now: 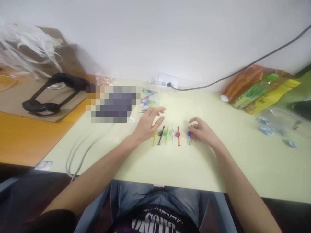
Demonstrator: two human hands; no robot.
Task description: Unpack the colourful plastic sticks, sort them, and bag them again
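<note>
A row of small watch-shaped strips, each with a round middle, lies on the pale table: a yellow strip (154, 138), a black strip (161, 134), a green strip (167, 135), a white strip (172, 133) and a red strip (178, 135). Apart from them on the right, a blue strip (190, 136) stands upright in the row's line, pinched at its side by my right hand (200, 131). My left hand (148, 124) is over the row's left end with fingers spread and holding nothing; it partly covers the yellow strip.
Behind my left hand is a clear bag of more coloured strips (148, 98), beside a blurred-out dark device (115, 105). Cables (85, 152) cross the left edge. A power strip (165, 81) sits by the wall. Bottles (257, 90) and small wrapped packets (267, 130) are at right.
</note>
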